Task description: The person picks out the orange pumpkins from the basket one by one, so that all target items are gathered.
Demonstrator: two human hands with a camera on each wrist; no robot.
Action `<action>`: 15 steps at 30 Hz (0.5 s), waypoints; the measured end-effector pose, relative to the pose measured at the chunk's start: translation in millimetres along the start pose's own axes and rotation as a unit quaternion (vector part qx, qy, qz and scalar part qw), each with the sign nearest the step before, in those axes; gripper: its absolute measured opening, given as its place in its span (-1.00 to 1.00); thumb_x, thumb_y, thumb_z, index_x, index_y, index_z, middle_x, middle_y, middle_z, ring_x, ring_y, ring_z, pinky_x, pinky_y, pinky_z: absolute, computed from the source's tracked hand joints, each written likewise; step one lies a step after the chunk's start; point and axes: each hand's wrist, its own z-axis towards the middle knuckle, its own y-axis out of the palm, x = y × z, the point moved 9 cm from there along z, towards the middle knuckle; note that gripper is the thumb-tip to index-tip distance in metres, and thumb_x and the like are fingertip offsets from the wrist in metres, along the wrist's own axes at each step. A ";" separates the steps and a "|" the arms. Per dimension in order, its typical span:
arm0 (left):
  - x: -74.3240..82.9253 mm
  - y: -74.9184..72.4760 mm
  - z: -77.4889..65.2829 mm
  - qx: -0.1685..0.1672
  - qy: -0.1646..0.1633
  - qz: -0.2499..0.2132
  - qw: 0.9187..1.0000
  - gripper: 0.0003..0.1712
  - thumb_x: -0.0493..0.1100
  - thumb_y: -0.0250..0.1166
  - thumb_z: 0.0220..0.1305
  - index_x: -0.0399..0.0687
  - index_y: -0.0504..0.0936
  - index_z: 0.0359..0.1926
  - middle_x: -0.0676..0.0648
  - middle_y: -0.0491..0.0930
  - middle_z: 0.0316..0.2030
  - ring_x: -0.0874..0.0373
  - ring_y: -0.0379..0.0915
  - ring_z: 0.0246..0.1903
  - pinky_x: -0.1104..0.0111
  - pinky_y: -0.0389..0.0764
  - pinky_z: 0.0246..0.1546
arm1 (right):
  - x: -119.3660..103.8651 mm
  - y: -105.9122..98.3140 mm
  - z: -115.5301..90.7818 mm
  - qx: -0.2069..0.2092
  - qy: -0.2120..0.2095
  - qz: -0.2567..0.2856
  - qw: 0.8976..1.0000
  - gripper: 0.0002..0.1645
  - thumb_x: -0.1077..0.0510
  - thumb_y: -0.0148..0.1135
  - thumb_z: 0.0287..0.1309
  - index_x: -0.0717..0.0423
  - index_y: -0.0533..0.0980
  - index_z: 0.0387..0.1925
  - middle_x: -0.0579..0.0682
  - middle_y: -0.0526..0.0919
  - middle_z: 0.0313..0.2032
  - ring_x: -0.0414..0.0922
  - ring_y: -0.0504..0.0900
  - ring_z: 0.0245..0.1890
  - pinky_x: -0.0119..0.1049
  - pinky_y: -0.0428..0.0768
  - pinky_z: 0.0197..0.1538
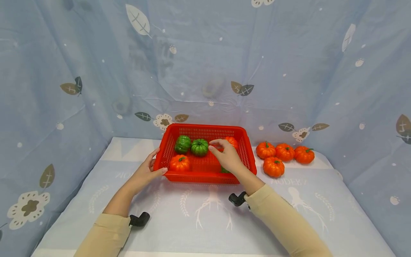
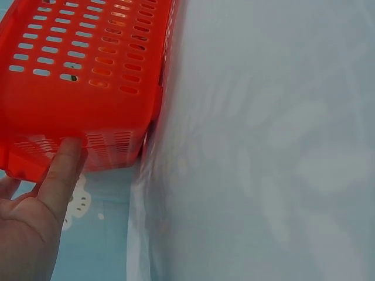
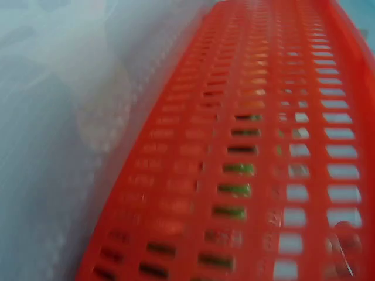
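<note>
A red plastic basket (image 1: 205, 177) with slotted walls holds small orange and green pumpkins. My left hand (image 1: 144, 175) grips its near left corner, thumb at the front rim and fingers along the left side; the left wrist view shows this hand (image 2: 38, 216) against the slotted wall. Over the basket's right half hovers my right hand (image 1: 228, 157), thumb and forefinger apart with nothing visible between them. Nearest its fingertips is a green pumpkin (image 1: 199, 147), with another green pumpkin (image 1: 183, 144) beside it. An orange pumpkin (image 1: 179, 163) lies at front left. The hand partly hides an orange pumpkin (image 1: 232, 142) and a green one (image 1: 224, 170).
Right of the basket, several orange pumpkins (image 1: 274, 167) sit grouped on the pale patterned tablecloth (image 1: 179, 228). A blue curtain (image 1: 205, 71) with leaf and flower prints hangs behind the table and along both sides. Each wrist carries a black camera mount (image 1: 140, 219).
</note>
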 end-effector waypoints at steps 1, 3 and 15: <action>0.1 -0.1 0.1 -0.001 0.000 -0.002 1.000 0.08 -0.20 0.35 0.31 0.11 -0.18 0.61 -0.34 0.16 0.44 -0.28 0.27 0.34 0.13 0.51 0.20 | -0.3 6.3 2.9 -0.007 0.006 -0.007 1.000 -0.59 -0.04 0.21 0.40 0.01 0.55 0.17 0.01 0.53 0.18 0.03 0.51 0.16 0.02 0.54 0.18; 0.3 0.2 0.2 -0.002 0.001 -0.006 1.000 0.08 -0.21 0.34 0.31 0.10 -0.18 0.61 -0.35 0.16 0.44 -0.29 0.27 0.34 0.13 0.51 0.20 | -0.7 19.1 8.6 -0.022 0.014 -0.019 0.999 -0.58 -0.05 0.20 0.40 -0.01 0.54 0.19 0.01 0.51 0.21 0.05 0.50 0.18 0.04 0.53 0.19; 3.4 1.6 -2.4 -0.001 -0.002 -0.009 1.000 0.08 -0.23 0.34 0.31 0.08 -0.19 0.61 -0.36 0.14 0.44 -0.30 0.26 0.35 0.14 0.51 0.20 | -2.9 68.8 34.9 -0.126 0.053 -0.075 0.988 -0.53 0.02 0.22 0.39 0.05 0.52 0.26 0.09 0.53 0.23 0.07 0.55 0.16 -0.02 0.60 0.11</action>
